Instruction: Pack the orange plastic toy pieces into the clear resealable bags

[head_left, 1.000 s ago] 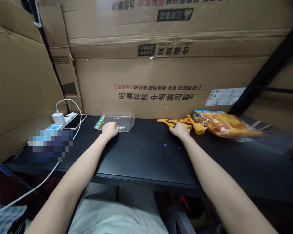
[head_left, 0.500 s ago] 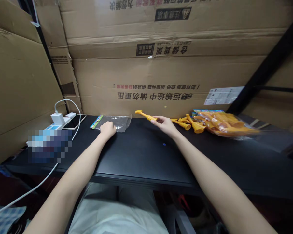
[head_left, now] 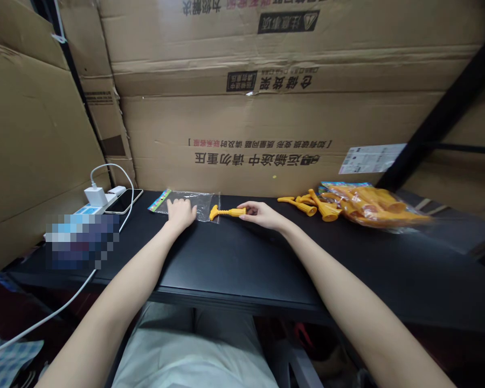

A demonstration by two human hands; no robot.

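Note:
A clear plastic bag (head_left: 202,203) with a colourful header strip lies flat on the black table, its mouth facing right. My left hand (head_left: 181,212) rests on the bag with its fingers spread. My right hand (head_left: 263,214) pinches the wide end of a yellow plastic piece (head_left: 228,212), which has a twisted shaft and a hooked, hammer-like head. That head points left and is at the bag's open edge; whether it is inside or over the bag I cannot tell. Several similar yellow pieces (head_left: 329,211) lie loose to the right of my right hand.
A filled clear bag of yellow pieces (head_left: 372,205) lies at the right. On the left are a phone (head_left: 124,201), a white charger (head_left: 94,195) on a power strip, and a white cable (head_left: 75,294) crossing the table edge. Cardboard (head_left: 226,124) stands along the back.
My right hand has brought the yellow piece left and down to the bag's mouth. My left hand's fingers have uncurled and spread over the bag.

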